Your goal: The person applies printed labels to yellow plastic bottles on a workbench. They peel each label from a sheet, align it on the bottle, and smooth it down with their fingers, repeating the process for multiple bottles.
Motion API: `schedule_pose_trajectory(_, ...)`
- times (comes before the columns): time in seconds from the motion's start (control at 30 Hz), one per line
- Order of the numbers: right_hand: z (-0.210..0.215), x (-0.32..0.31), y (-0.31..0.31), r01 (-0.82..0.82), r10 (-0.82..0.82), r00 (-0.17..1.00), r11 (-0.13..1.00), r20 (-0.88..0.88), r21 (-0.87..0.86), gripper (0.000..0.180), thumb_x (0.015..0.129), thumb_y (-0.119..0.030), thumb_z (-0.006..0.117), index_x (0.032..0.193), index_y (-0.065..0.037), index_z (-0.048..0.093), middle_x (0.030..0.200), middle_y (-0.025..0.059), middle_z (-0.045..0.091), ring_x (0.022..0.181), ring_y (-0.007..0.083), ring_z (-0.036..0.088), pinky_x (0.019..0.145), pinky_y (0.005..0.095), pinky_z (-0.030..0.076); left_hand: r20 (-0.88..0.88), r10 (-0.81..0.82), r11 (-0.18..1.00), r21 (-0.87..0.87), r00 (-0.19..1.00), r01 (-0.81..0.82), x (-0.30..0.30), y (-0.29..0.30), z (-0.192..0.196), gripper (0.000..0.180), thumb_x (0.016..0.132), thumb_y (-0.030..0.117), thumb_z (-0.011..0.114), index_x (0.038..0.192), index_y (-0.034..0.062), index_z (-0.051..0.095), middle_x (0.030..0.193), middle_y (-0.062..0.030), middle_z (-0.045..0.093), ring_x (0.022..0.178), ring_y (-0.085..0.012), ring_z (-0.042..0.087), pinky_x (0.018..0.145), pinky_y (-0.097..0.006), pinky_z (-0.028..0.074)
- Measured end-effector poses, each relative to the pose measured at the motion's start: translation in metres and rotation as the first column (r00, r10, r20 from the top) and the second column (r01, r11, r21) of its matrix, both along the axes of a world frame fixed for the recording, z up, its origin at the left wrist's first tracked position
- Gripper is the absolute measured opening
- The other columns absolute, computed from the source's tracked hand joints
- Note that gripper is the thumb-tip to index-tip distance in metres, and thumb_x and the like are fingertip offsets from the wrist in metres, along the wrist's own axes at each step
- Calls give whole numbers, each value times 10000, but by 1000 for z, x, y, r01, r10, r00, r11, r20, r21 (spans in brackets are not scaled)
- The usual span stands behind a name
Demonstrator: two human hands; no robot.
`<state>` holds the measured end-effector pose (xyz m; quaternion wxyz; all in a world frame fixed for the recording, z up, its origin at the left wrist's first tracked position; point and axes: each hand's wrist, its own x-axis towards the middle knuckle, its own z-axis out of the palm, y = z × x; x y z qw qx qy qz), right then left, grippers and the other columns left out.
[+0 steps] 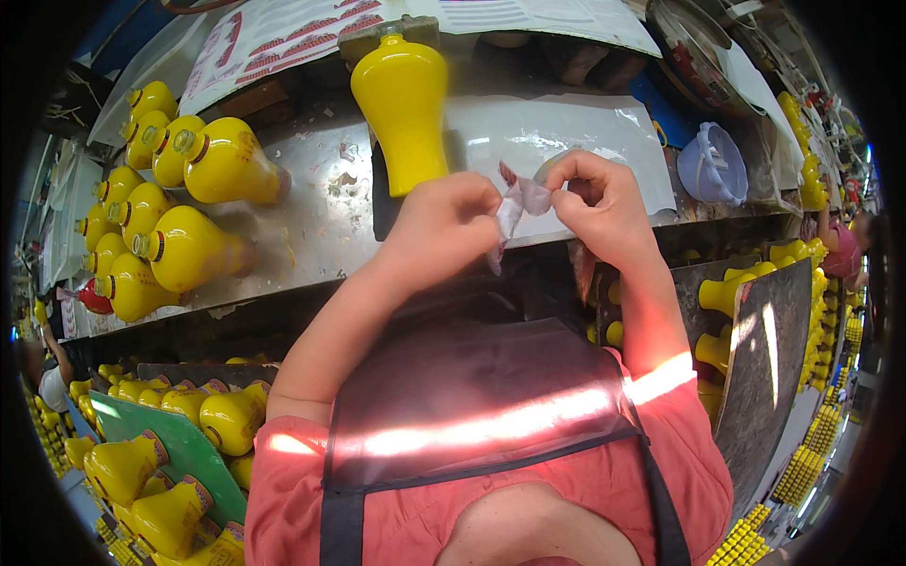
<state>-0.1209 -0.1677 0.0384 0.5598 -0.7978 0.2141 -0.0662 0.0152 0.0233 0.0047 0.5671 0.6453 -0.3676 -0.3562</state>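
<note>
Over the bench's front edge, my left hand [442, 226] and my right hand [604, 209] face each other, both with closed fingers. Between them stretches a crumpled, whitish translucent decal sheet [514, 206] with dark red print, each hand pinching a side of it. Part of a similar printed piece [582, 269] hangs below my right hand; whether it joins the sheet is hidden. A glossy yellow vase [401, 104] lies just beyond my left hand, its narrow neck against a grey block [363, 40] and its other end near my knuckles.
Several yellow vases [226, 160] lie at the bench's left. White wet-looking sheeting [604, 141] covers the metal bench top [311, 203] behind my hands. A lilac bucket [713, 165] stands at right. Printed decal sheets [302, 47] lie at the back. Boards with more vases [179, 509] flank me.
</note>
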Motion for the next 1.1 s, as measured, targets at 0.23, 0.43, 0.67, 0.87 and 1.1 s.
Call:
schedule_pose_trajectory(0.23,28,-5,4,182,-186,982,976,-21,-116,98,910,16,609,965,-20,681,711,-40,614,611,2,519,554,190,389,-267,-28,997,-73,963,9,6,2,-7,56,827,32,653,843,41,600,898,14,615,797,-61,545,702,-225,431)
schedule_pose_trajectory(0.43,39,-7,0,282,-267,959,930,93,-235,105,931,9,610,983,-27,693,688,-41,594,590,2,490,548,194,378,-386,-24,992,-120,922,-24,10,5,-5,138,858,53,725,858,77,589,869,-7,644,753,-76,577,658,-238,459)
schedule_pose_trajectory(0.67,39,-13,-9,350,-281,933,850,223,-394,130,933,28,618,1010,-19,711,702,-32,607,606,3,522,556,184,384,-432,-101,991,33,896,128,15,10,5,190,858,95,792,939,65,623,842,13,631,771,-79,613,659,-239,498)
schedule_pose_trajectory(0.87,46,-9,-6,371,-188,910,765,369,-526,131,933,18,651,1027,-17,735,714,-37,626,587,-5,524,532,182,383,-502,-231,973,-94,834,212,15,7,2,324,841,36,824,1126,40,670,877,18,669,778,-48,629,699,-206,494)
schedule_pose_trajectory(1.1,49,-10,-3,441,-294,877,806,379,-395,119,953,23,662,1037,-5,743,731,-44,639,595,-10,525,536,170,379,-494,-275,960,-98,825,261,18,7,-4,292,874,53,817,1146,11,720,945,5,713,851,-63,658,803,-223,521)
